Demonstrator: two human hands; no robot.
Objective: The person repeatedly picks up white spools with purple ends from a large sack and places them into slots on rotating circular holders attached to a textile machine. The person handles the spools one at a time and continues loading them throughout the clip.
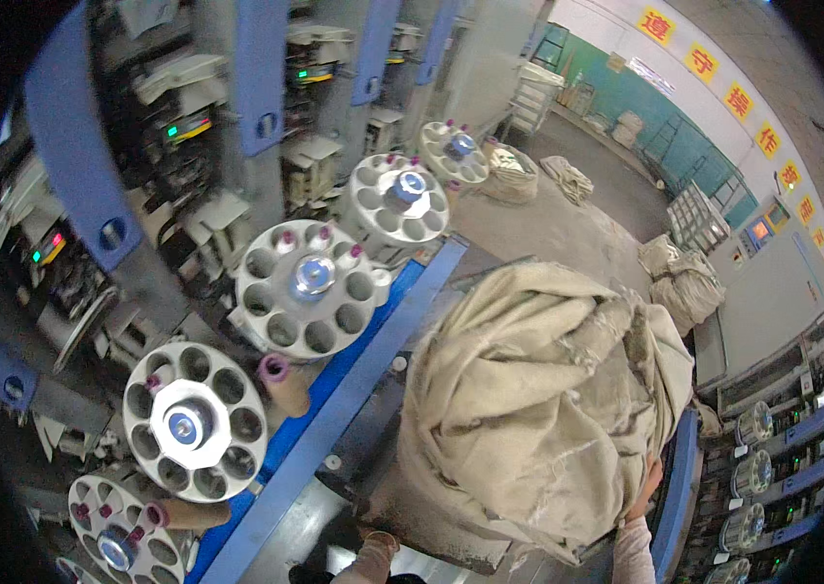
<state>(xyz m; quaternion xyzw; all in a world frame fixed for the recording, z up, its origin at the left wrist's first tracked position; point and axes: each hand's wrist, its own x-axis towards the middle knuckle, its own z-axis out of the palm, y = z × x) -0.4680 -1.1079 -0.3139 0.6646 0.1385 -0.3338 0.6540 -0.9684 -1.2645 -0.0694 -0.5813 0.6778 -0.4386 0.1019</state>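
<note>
A large beige cloth sack (529, 389), bulging and creased, fills the middle of the view. At its lower right edge is my right hand (647, 489), its fingers closed on the fabric and partly hidden by the folds. Low in the picture, left of the sack, my left forearm (373, 559) comes in from the bottom. I cannot make out the fingers of my left hand against the dark area near the sack's lower left side.
Along the left runs a winding machine with blue columns (81, 146), round bobbin magazines (300, 287) and a blue rail (334, 409). Another machine (762, 467) stands at the right. Farther off, more sacks (684, 287) lie on the floor near a control cabinet (772, 282).
</note>
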